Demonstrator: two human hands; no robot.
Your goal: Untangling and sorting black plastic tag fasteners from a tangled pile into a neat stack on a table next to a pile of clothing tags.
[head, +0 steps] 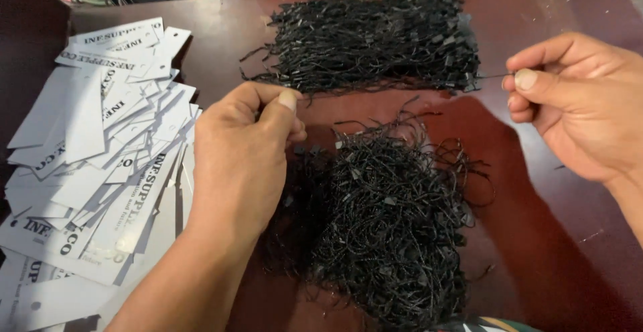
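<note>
A single thin black tag string (492, 75) is being drawn out sideways from the far bundle of black strings (375, 37), which lies in a fairly tidy block at the far middle of the dark red bench (569, 238). The string is pinched at its right end by the right hand (579, 101), thumb and forefinger pressed together on it, at the right edge of the bundle. The left hand (244, 151) is held over the gap between the two heaps, its thumb and forefinger closed together near the bundle's near-left edge; whether a string is caught between them cannot be told.

The step in hand is judged to be the separating of one string from the mass. A steady sideways pull seems called for, so that neighbouring strings are not dragged along, with the bundle held down on the left.

Two heaps of strings are counted: the ordered far one and a loose, tangled pile of black strings (388, 231) at the near middle. The strings in each are far too many to be numbered. One spread pile of white card tags (100, 158) with dark print is seen at the left, overlapping, again beyond counting. Two hands are seen.
</note>
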